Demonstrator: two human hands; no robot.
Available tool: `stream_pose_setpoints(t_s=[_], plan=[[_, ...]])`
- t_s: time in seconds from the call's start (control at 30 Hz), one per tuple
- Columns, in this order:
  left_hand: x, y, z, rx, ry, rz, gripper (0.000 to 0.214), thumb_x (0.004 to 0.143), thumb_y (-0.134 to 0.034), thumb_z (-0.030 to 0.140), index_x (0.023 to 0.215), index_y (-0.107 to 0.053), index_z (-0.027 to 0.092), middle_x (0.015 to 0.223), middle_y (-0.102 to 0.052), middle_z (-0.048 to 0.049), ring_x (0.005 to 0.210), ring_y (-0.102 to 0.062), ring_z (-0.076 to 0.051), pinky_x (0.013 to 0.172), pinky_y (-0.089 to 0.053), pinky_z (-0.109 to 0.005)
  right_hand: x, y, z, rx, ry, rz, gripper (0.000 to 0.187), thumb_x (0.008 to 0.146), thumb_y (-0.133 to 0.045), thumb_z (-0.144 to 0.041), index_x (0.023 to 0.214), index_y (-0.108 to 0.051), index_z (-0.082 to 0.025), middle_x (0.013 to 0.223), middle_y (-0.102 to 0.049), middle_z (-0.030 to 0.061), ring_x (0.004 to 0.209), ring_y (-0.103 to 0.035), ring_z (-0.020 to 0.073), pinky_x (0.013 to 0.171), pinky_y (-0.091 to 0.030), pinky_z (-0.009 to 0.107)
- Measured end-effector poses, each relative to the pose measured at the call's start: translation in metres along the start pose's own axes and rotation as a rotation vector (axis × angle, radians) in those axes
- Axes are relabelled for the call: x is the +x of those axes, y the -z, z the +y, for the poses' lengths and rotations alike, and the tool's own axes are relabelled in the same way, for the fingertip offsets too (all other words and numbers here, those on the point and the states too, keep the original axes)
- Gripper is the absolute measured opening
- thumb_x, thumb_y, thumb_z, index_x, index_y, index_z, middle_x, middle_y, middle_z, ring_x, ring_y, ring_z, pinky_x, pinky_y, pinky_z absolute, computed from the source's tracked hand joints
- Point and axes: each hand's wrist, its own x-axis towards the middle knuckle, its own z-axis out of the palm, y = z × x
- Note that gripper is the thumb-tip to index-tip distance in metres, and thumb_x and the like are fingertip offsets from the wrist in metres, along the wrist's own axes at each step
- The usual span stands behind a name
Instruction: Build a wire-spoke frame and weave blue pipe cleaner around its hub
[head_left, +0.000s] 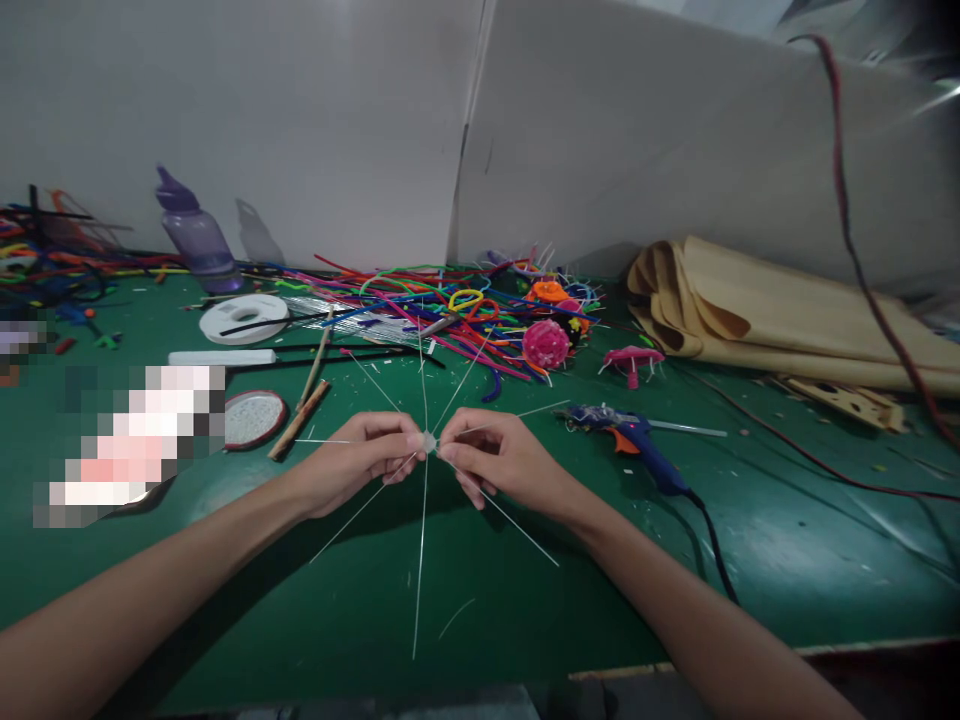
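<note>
My left hand [367, 452] and my right hand [501, 458] meet over the green table [525, 600]. Both pinch the small pale hub of a wire star [429, 441], a bundle of thin white wires that fan out in all directions. One long wire runs down toward the table's front edge. Fingers of both hands are curled and pressed on the hub. Just right of my right hand lies a blue and orange glue gun [637, 445] with its black cord trailing forward.
A pile of coloured pipe cleaners [450, 310] and a pink pompom [546, 343] lie behind the hands. A purple bottle [193, 235], white tape reel [244, 318], round lid [253, 418] and sticks sit left. Folded tan sheets [780, 310] lie right; white boards stand behind.
</note>
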Motion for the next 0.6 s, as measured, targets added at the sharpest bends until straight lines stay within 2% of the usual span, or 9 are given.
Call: stream_pose_setpoints(t_s=[0.27, 0.6], plan=[[0.0022, 0.0022, -0.0005, 0.034, -0.022, 0.031, 0.015, 0.077, -0.060, 0.027, 0.068, -0.061, 0.015, 0.057, -0.051, 0.0030, 0.052, -0.043, -0.007, 0.050, -0.030, -0.021, -0.0009, 0.0008, -0.0019, 0.031, 0.021, -0.019, 0.011, 0.083, -0.052, -0.025, 0.077, -0.051, -0.016, 0.041, -0.047, -0.0089, 0.034, -0.044, 0.0046, 0.039, -0.033, 0.016], [0.0011, 0.0009, 0.0002, 0.035, -0.005, 0.012, 0.015, 0.078, -0.060, 0.026, 0.068, -0.059, 0.015, 0.058, -0.051, 0.0029, 0.053, -0.043, -0.007, 0.051, -0.031, -0.021, 0.0011, 0.0008, 0.0001, -0.004, -0.005, -0.002, 0.015, 0.081, -0.054, -0.030, 0.076, -0.050, -0.017, 0.041, -0.047, -0.0091, 0.034, -0.044, 0.0043, 0.039, -0.033, 0.016]])
